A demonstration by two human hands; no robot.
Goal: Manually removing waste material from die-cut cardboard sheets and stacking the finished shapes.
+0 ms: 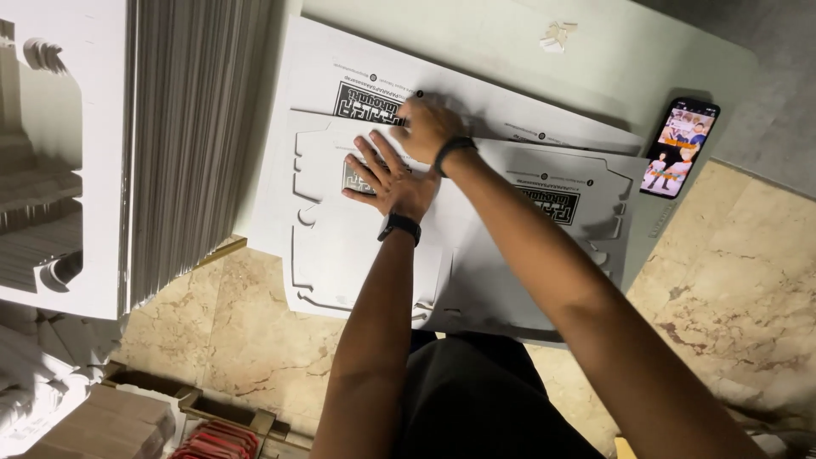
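Fingers (374, 161) of the left hand (393, 180): spread wide and pressed flat on the top white die-cut cardboard sheet (357, 255), gripping nothing; right hand (427, 127), just beyond the left, fingers curled loosely down on the sheet's far edge, whether pinching it cannot be told. Sheet: topmost of several overlapping flat sheets on a pale table (612, 51). Right of the sheet, a lit phone (680, 146); left of it, a tall stack of white sheets (191, 136); nearer than it, marble floor (731, 263).
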